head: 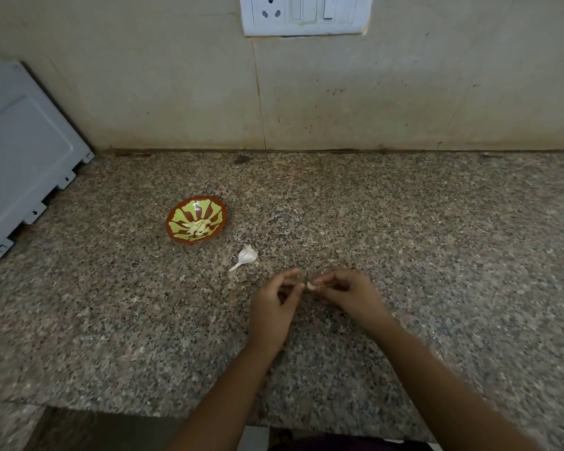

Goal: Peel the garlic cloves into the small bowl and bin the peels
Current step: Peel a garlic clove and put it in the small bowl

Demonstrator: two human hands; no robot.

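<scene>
Fingertips of left hand (273, 309) and right hand (347, 293) pinching one garlic clove (310, 285) between them, low over granite counter (437, 239). Farther left, small bowl (178, 217) (peeled cloves (198, 227) inside); partial garlic bulb (247, 256) lying on counter between bowl and hands.

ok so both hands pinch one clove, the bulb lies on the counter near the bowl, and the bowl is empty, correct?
Not empty: the head view shows peeled cloves in the bowl. The rest holds: left hand and right hand pinch one clove, and the bulb lies on the counter near the bowl.
</scene>
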